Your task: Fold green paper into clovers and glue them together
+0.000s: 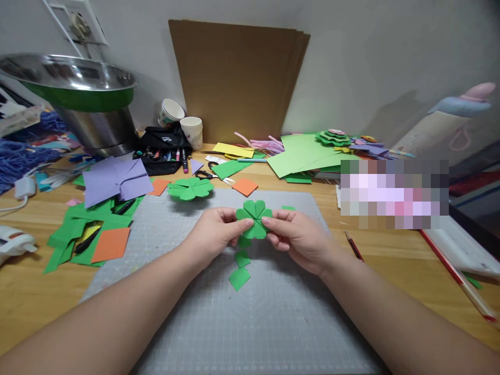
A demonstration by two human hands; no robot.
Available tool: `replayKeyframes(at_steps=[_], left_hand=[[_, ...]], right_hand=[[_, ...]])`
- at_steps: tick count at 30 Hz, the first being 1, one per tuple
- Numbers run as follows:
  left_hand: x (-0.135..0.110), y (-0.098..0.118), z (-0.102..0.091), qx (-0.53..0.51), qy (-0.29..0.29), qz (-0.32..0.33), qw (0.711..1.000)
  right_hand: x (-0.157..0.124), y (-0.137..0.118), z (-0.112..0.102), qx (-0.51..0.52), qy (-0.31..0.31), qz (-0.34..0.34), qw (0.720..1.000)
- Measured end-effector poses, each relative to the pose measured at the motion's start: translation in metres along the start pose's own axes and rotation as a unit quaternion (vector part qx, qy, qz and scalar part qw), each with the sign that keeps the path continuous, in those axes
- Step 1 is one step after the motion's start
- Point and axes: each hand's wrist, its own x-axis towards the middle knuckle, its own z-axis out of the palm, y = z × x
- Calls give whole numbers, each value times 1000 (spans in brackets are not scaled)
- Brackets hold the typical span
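Note:
I hold a folded green paper clover (pixel 254 214) above the grey cutting mat (pixel 242 312). My left hand (pixel 216 232) pinches its left side, thumb on top. On the other side my right hand (pixel 297 237) pinches the clover's right edge. Both hands are closed on the paper. Just below the clover, small green paper squares (pixel 239 277) lie on the mat. A second green paper clover (pixel 190 188) rests at the mat's far left corner.
Purple folded paper (pixel 116 181), green scraps and an orange square (pixel 111 244) lie left. A black pencil case (pixel 164 151), scissors (pixel 205 174), two cups, a steel bowl (pixel 78 88), cardboard (pixel 238 78) and green sheets (pixel 300 153) stand behind. A pencil (pixel 353 246) lies right.

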Motion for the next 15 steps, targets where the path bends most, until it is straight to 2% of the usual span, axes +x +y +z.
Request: replayKeyframes(at_steps=[9,15], left_hand=[[2,-6,-2,-22,-24,-16,999],[-1,2,3,4,-5,-8,1000]], right_hand=[[-1,3,4,-25,46,-28,998],[-5,3,11,-17,47,-30,998]])
